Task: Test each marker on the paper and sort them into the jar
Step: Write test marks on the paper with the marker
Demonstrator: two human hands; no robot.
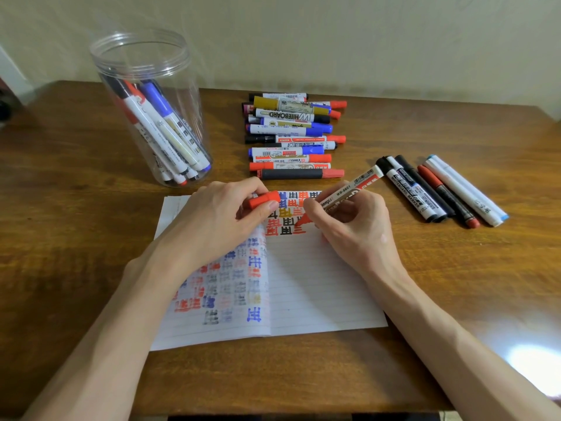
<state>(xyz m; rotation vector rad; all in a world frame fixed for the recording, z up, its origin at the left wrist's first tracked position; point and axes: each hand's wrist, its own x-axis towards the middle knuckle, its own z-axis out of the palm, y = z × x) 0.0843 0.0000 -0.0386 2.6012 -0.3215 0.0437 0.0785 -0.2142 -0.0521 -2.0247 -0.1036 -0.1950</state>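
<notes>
**Red marker touching the paper**

I see the red marker (358,184) in the right hand (352,226). The fingers are curled tight round it, the way you hold a pen. The marker leans back and to the right, and its red tip touches the paper (318,284) just below some rows of red, black, blue and yellow marks. The right wrist lies low over the right page, and the arm comes in from the near right corner of the table (91,223).

The left hand (218,220) is just beside it, on the left page. Its thumb and fingers pinch the red cap (264,199), which lies sideways. The left arm comes in from the near left corner, across faded marks on that page.

The paper is an open lined notebook in the middle of the table, close to the near edge.

Behind the paper, near the far edge, a pile of markers (291,129) lies sideways, one marker behind the next. More markers (409,191) lie side by side to the right, well apart from the pile.

The clear jar (188,117) stands upright near the far left corner. It has no lid on. A few markers in the jar (158,123) lean against its wall.
</notes>
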